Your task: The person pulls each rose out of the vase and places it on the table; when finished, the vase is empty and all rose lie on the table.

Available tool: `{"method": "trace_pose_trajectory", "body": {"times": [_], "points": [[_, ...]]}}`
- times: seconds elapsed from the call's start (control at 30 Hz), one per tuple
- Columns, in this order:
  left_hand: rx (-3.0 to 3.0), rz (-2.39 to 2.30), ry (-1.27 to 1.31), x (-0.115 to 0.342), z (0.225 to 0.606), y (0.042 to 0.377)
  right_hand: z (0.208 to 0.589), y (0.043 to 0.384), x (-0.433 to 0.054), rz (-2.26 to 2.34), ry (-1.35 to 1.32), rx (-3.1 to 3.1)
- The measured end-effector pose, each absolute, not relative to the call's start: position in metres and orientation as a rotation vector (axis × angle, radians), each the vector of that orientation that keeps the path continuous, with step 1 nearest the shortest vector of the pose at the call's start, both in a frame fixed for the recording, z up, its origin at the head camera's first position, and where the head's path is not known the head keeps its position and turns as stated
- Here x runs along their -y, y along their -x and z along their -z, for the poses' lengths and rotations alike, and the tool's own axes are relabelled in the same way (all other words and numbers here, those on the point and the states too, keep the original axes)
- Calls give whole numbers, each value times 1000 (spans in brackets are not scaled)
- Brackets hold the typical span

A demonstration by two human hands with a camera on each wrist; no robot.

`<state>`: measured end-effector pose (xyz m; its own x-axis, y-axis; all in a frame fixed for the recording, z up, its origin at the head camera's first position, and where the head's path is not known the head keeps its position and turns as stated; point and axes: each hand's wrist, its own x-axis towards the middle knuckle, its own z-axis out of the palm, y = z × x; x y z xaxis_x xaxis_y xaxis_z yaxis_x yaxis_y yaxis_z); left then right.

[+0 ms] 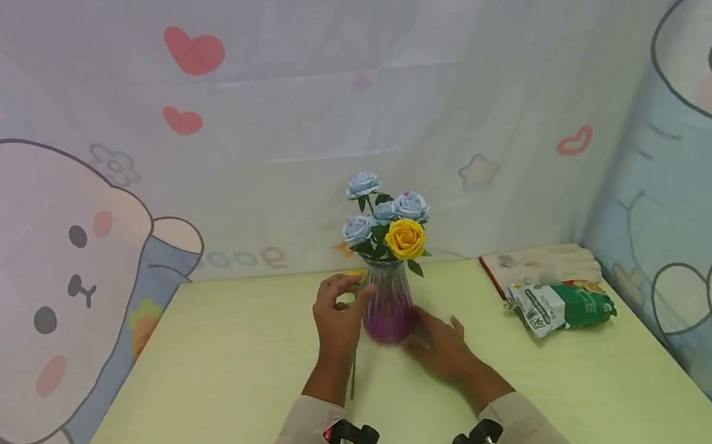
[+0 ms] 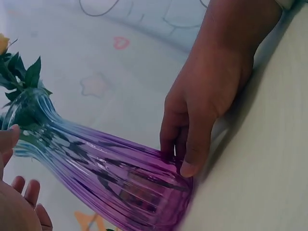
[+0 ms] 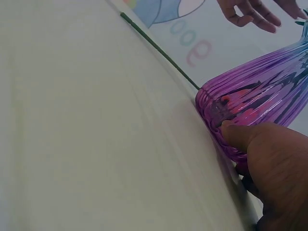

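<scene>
A ribbed glass vase (image 1: 388, 305), clear at the neck and purple below, stands upright on the table. It holds several light blue roses (image 1: 412, 206) and a yellow rose (image 1: 406, 239). My right hand (image 1: 441, 345) grips the vase low at its base, thumb on the near side in the right wrist view. Beside the neck is my left hand (image 1: 340, 320), its thumb close to the rim and its other fingers loosely bent with nothing between them. A green flower stem (image 3: 159, 50) lies on the table left of the vase, partly hidden by the left hand in the head view.
To the right lie a green and white packet (image 1: 563, 306), pale gloves (image 1: 544, 265) and a thin red stick (image 1: 492, 278). A printed cloth (image 1: 319, 137) hangs behind and beside the pale yellow table (image 1: 227, 371).
</scene>
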<state>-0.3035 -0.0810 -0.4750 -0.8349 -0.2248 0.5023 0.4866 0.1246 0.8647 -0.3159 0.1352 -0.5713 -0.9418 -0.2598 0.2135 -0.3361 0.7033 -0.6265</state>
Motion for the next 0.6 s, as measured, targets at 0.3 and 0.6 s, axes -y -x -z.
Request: {"method": "trace_pose_trajectory", "body": {"times": [0.3, 0.6], "points": [[1804, 1934, 162, 76, 450, 308, 569, 317, -135, -1039, -471, 2817], [1864, 2116, 6, 72, 421, 322, 569, 315, -134, -1032, -470, 2819]]}}
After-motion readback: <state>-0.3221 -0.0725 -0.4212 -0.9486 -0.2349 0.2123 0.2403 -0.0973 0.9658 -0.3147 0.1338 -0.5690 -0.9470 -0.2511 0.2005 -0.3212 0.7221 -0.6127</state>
